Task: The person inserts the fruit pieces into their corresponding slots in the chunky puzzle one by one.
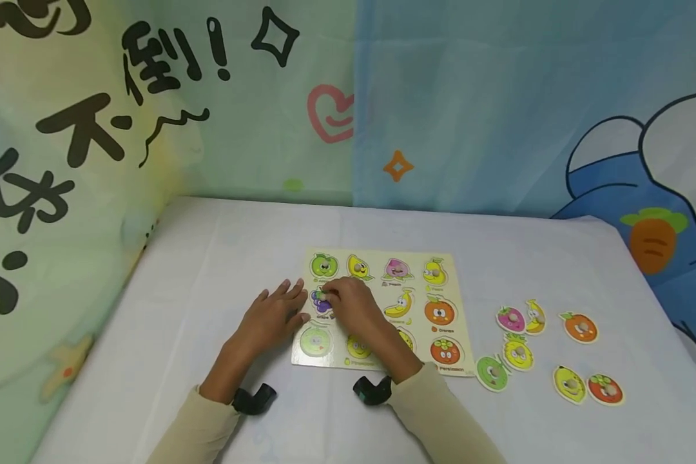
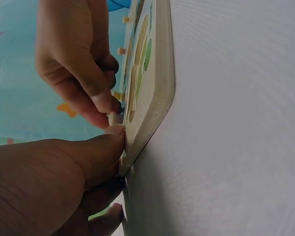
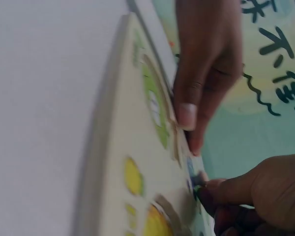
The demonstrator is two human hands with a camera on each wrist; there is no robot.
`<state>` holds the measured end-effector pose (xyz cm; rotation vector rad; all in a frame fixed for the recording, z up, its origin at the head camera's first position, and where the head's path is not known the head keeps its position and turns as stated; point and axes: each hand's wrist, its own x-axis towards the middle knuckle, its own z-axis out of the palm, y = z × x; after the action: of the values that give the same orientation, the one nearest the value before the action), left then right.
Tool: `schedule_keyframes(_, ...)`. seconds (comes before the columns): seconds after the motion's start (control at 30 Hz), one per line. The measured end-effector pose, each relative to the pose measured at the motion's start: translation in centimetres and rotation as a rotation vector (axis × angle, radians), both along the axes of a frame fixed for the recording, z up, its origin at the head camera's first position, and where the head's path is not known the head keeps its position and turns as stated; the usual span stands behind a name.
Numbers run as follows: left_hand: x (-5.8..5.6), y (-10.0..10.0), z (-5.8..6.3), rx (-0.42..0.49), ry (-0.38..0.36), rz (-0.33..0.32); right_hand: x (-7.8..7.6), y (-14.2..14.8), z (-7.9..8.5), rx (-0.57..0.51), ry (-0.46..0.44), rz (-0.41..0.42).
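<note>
A pale wooden fruit puzzle board [image 1: 415, 278] lies flat in the head view, with pictured fruits in rows. My right hand [image 1: 356, 310] reaches over its left part and pinches the knob of a purple grape piece [image 1: 321, 303], which sits at the grape spot. That wooden knob [image 2: 115, 118] shows between thumb and finger in the left wrist view. My left hand [image 1: 274, 320] rests at the board's left edge, fingers extended, thumb close beside the grape piece. The right forearm hides part of the middle columns.
Right of the board lie several loose fruit pieces: strawberry [image 1: 510, 318], banana [image 1: 535, 317], orange [image 1: 580, 327], pineapple [image 1: 518, 352], a green round one [image 1: 492, 374], a yellow one [image 1: 569, 385] and a red one [image 1: 606, 389]. A printed curtain [image 1: 470, 116] hangs behind the white table [image 1: 220, 245].
</note>
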<state>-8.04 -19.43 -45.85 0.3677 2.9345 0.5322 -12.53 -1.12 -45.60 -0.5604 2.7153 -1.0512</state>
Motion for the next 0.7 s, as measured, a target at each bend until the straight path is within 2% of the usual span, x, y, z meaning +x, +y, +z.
schedule_keyframes(0.17,-0.1,0.0,0.0,-0.002,-0.011,-0.02,0.2,1.1,0.1,-0.047,-0.048,0.022)
schedule_keyframes(0.37,-0.1,-0.3,0.1,-0.013,0.008,-0.033,1.3,1.9,0.2,-0.016,0.003,0.084)
schedule_keyframes(0.53,-0.1,-0.2,0.1,-0.015,-0.008,-0.026,2.0,3.3,0.4,-0.013,0.027,0.044)
schedule_keyframes(0.7,0.0,0.0,0.0,0.001,-0.014,-0.016,1.9,5.3,0.6,-0.058,0.051,-0.005)
